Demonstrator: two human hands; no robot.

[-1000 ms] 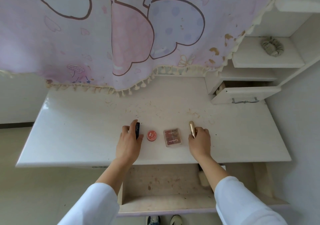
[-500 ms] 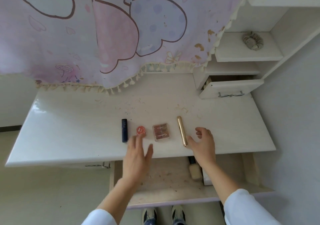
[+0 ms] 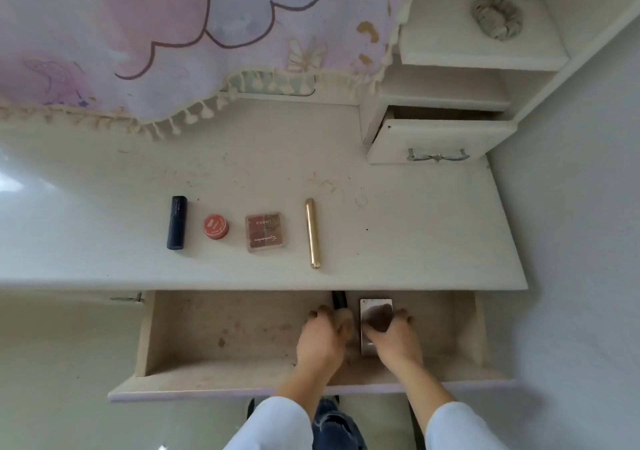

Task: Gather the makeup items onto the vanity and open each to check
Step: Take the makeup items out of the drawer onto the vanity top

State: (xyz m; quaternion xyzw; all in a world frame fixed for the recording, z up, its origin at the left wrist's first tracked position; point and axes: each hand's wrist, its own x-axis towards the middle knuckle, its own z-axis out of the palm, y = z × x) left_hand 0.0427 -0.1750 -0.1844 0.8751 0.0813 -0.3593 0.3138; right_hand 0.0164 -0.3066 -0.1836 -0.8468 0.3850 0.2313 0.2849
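A person's two hands reach into an open drawer (image 3: 207,385), which sits nearer the person than the eyeshadow palette (image 3: 266,231) on the vanity top (image 3: 415,235).

The left hand (image 3: 322,338) curls its fingers over a beige-headed brush (image 3: 338,300). The right hand (image 3: 394,338) curls round a silver case (image 3: 375,306). Both holds look like grips for lifting these last items up beside the palette.

The case lies lengthwise, with its far end toward the palette row. The brush's black handle also points that way and slips under the vanity edge.

Left of the palette lie an orange pot (image 3: 216,227), then a dark tube (image 3: 176,222). To its right lies a gold tube (image 3: 312,233). Both tubes point away from the person, in a tidy row, probably for checking in turn. All four appear closed.
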